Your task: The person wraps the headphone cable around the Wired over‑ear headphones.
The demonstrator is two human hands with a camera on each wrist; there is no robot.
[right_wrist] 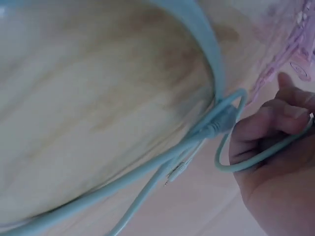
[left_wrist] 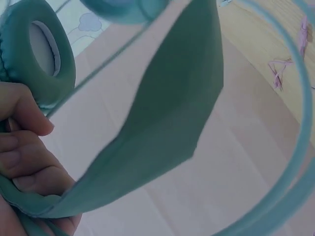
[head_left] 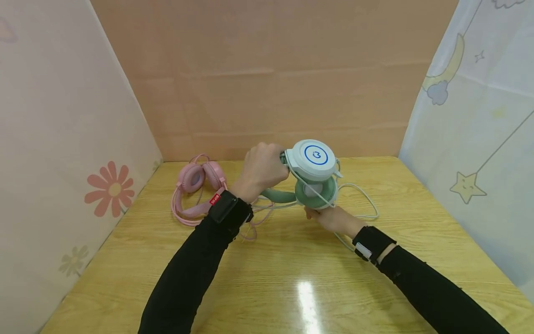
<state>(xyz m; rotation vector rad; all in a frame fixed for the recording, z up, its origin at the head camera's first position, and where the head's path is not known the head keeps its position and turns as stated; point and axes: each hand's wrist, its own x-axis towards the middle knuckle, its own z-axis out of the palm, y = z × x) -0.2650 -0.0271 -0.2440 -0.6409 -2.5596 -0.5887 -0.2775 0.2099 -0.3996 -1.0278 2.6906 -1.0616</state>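
A pair of mint-green and white headphones [head_left: 314,168] is held up over the table, one ear cup above the other. My left hand [head_left: 263,167] grips their headband beside the upper cup. In the left wrist view, the fingers curl round the padded green band [left_wrist: 167,113], with a green ear cushion [left_wrist: 59,69] just above them. Below the lower cup is my right hand [head_left: 335,219]. Its curled fingers hold a loop of the pale green cable [right_wrist: 256,160], as the right wrist view shows. A small metal-tipped plug [right_wrist: 178,171] hangs close to that hand.
Pink headphones [head_left: 193,178] lie at the back left of the wooden table [head_left: 267,269], their pink cord [head_left: 249,230] stretching toward the middle. More pale cable [head_left: 369,204] loops on the right. Patterned cloth walls stand at both sides, a plain one behind.
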